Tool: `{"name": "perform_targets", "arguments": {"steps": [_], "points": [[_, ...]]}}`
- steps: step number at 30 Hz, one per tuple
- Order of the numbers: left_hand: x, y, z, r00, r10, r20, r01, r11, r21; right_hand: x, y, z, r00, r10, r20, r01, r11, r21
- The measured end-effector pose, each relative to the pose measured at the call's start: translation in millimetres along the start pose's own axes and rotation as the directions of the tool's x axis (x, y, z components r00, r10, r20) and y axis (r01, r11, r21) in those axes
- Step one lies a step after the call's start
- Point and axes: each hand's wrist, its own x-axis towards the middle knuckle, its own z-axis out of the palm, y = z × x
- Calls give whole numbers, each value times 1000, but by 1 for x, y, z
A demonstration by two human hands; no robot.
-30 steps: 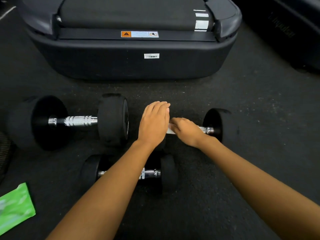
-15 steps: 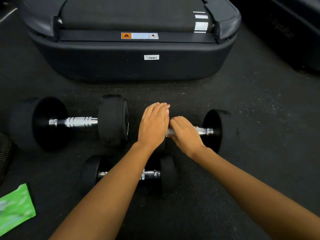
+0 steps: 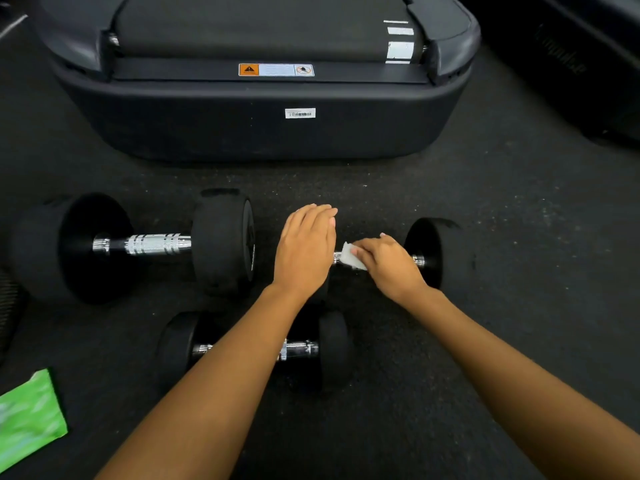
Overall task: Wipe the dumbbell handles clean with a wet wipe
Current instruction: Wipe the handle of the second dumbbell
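Right hand (image 3: 391,263) clutching one wipe (image 3: 350,258), three dumbbells (image 3: 429,251)

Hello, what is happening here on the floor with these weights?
A person is cleaning dumbbells on a dark gym floor. The right hand presses a white wipe onto the handle of the right dumbbell. The left hand lies flat on its other end, probably to steady it. Two more dumbbells lie nearby, a large one on the left and a small one in front. A green packet lies at the lower left.
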Motion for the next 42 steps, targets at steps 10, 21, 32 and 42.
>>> {"name": "perform_targets", "arguments": {"steps": [10,21,32,42], "points": [[-1,1,-2,1000,-1,22,0,1000,9,-2,-7,4,981,-167,101,164,986,33],[0,2,-2,1000,4,21,-4,1000,21,10,-21,11,995,-73,64,74,997,-8],[0,2,-5,999,-3,35,2,1000,21,0,0,-6,997,10,76,-10,1000,5],[-1,2,-7,996,-23,83,20,999,29,2,-5,-3,979,-114,168,119,993,-20]]}}
